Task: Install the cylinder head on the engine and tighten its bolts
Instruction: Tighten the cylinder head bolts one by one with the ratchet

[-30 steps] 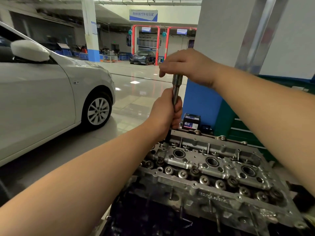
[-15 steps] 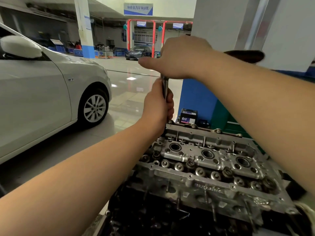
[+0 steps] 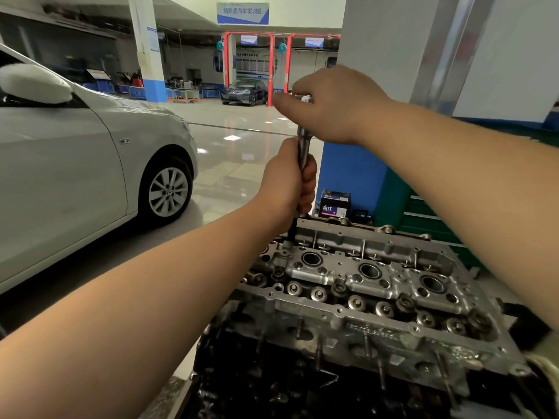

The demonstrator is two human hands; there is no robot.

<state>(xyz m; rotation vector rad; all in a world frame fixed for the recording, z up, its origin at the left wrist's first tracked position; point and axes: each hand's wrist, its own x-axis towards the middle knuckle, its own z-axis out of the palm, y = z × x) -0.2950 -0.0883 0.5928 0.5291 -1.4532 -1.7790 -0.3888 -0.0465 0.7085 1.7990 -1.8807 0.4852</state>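
Left hand [image 3: 289, 179] gripping upright extension bar [image 3: 303, 146], right hand [image 3: 332, 104] clasping its top, white car [image 3: 75, 164] left of cylinder head [image 3: 363, 285]

Glossy tiled workshop floor [image 3: 242, 164]. A white car [image 3: 75, 164] stands on it at 9 o'clock; a dark car [image 3: 244, 91] at 12 o'clock, far back; a small printed box [image 3: 334, 204] near centre, beside a blue-based pillar [image 3: 348, 173].
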